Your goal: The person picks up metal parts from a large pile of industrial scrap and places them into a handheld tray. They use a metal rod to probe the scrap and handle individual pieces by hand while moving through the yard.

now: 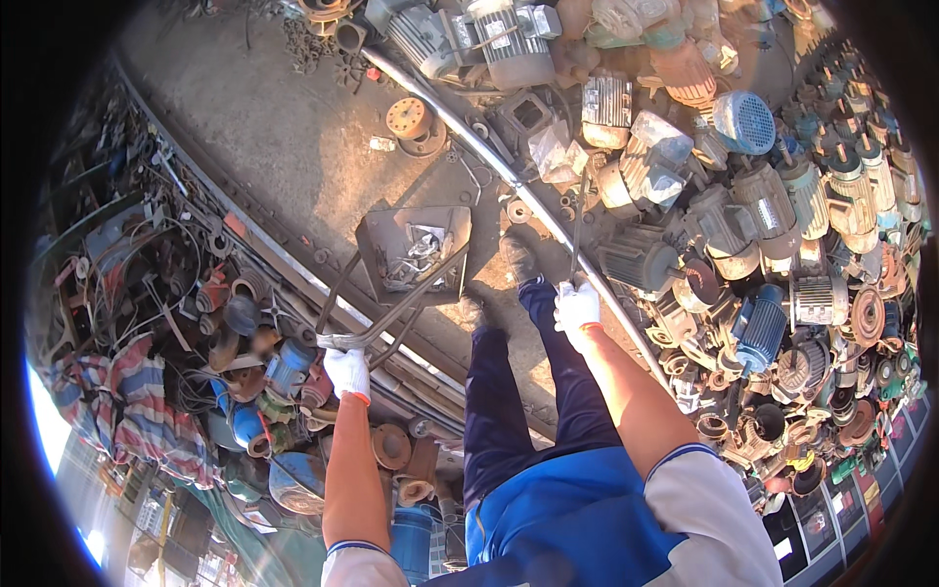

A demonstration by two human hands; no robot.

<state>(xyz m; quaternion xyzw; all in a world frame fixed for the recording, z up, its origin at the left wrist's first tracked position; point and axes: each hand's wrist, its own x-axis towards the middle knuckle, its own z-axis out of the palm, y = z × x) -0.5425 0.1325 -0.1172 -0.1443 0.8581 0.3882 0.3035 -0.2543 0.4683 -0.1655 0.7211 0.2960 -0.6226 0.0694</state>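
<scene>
My left hand, in a white glove, is closed round the rear crossbar of a metal handcart. The cart's open box has a bent frame handle running back to that hand. Pale scrap metal pieces lie inside the box. My right hand, gloved in white too, is closed on a thin dark metal rod that points away from me. The rod's far end is hard to make out among the motors. Both my feet are on the ground just right of the cart.
Heaped electric motors fill the right side behind a long metal rail. On the left, mixed scrap and a striped tarp lie beyond another rail. A rusty round flange sits on the concrete floor ahead.
</scene>
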